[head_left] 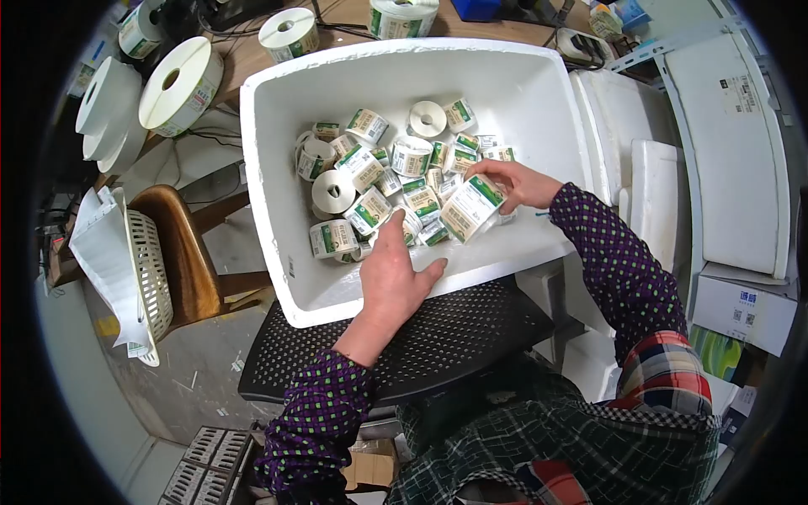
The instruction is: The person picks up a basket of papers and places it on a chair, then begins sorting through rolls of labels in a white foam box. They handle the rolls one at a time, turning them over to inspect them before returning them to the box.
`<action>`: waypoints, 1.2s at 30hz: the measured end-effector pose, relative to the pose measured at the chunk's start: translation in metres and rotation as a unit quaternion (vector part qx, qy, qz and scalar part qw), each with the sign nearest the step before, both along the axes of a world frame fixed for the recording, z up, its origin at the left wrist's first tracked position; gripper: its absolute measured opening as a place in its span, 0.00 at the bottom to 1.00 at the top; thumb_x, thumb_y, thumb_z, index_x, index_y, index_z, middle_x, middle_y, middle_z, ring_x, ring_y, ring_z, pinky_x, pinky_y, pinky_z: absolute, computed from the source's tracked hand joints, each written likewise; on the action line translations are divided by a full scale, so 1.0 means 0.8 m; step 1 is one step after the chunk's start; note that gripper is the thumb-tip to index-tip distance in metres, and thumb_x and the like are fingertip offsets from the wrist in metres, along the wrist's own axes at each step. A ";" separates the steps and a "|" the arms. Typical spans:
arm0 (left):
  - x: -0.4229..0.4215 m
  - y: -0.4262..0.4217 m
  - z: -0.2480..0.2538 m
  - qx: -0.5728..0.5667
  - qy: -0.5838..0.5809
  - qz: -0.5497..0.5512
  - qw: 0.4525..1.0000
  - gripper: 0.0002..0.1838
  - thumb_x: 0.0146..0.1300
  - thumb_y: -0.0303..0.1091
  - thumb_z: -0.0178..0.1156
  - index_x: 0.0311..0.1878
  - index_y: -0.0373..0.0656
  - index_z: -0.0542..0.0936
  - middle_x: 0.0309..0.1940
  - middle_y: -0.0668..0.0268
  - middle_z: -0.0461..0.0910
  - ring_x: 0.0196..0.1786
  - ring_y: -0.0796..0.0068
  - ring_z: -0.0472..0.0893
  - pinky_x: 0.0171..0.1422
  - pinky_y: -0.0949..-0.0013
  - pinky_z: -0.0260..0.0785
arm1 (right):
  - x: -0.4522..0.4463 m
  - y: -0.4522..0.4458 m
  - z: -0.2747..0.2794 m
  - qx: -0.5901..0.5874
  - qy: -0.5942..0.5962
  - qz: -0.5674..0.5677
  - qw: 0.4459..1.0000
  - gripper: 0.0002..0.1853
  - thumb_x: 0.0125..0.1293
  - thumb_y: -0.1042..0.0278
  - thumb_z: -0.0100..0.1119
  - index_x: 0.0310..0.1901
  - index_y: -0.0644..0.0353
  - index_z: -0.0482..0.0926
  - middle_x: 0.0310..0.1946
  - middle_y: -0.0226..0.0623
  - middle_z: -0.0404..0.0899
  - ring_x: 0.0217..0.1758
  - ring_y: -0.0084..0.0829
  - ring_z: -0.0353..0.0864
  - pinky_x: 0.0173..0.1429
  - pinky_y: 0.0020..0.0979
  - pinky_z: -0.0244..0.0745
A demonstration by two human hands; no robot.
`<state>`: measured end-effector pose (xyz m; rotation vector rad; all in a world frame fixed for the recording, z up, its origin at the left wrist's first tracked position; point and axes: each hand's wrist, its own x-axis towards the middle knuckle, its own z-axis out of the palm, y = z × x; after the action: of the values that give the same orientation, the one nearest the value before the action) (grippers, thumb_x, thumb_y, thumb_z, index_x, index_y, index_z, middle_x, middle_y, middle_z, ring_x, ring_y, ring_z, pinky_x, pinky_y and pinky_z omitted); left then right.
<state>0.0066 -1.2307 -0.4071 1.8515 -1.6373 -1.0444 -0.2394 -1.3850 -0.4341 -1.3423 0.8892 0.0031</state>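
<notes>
In the head view, my right hand (519, 187) is closed on a roll of labels (471, 208), printed green, white and tan. It holds this roll tilted above the right part of the white foam box (539, 252). My left hand (393, 273) reaches over the near rim with its thumb spread away from the fingers. Its fingertips are beside a label roll (410, 223), and I see nothing gripped in it. Many similar rolls lie jumbled in the box, among them one standing on end (427, 119) and one lying on its side (333, 239).
Under the box is a black perforated chair seat (396, 345). Larger label rolls (180, 87) stand on the wooden desk (341, 38) behind and left. A brown wooden chair (181, 252) and a white basket (147, 278) are at left. White foam boxes (652, 194) are stacked at right.
</notes>
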 end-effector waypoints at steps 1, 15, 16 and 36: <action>-0.001 -0.002 0.005 0.031 -0.012 -0.018 0.999 0.48 0.47 0.43 0.72 0.66 0.30 0.59 0.57 0.44 0.72 0.55 0.48 0.77 0.56 0.57 0.72 | 0.002 0.004 -0.002 0.024 -0.022 -0.009 0.999 0.45 0.28 0.91 0.62 0.59 0.54 0.70 0.56 0.27 0.71 0.65 0.26 0.67 0.74 0.29 0.57; -0.002 0.001 -0.003 -0.076 -0.037 0.034 0.996 0.48 0.44 0.41 0.75 0.65 0.30 0.60 0.50 0.45 0.76 0.49 0.49 0.80 0.52 0.57 0.73 | 0.095 0.008 0.051 -0.101 -0.132 0.120 0.979 0.36 0.45 0.79 0.73 0.59 0.54 0.70 0.60 0.33 0.68 0.68 0.30 0.65 0.74 0.34 0.58; -0.002 0.001 -0.005 -0.071 -0.031 0.038 0.996 0.47 0.44 0.40 0.74 0.64 0.30 0.60 0.49 0.46 0.76 0.49 0.49 0.80 0.52 0.57 0.74 | 0.095 0.009 0.051 -0.103 -0.135 0.121 0.978 0.35 0.46 0.79 0.72 0.59 0.54 0.70 0.59 0.33 0.68 0.68 0.31 0.65 0.74 0.34 0.58; 0.005 0.000 -0.001 -0.020 0.008 0.052 0.998 0.40 0.43 0.36 0.73 0.58 0.31 0.65 0.45 0.45 0.77 0.46 0.48 0.80 0.49 0.56 0.74 | 0.105 0.010 0.056 -0.113 -0.116 0.129 0.978 0.36 0.45 0.81 0.72 0.59 0.54 0.71 0.60 0.33 0.68 0.67 0.31 0.66 0.74 0.35 0.59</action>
<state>0.0104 -1.2310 -0.4083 1.8772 -1.5237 -0.9732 -0.1557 -1.3767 -0.3890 -1.6259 0.5260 -0.0534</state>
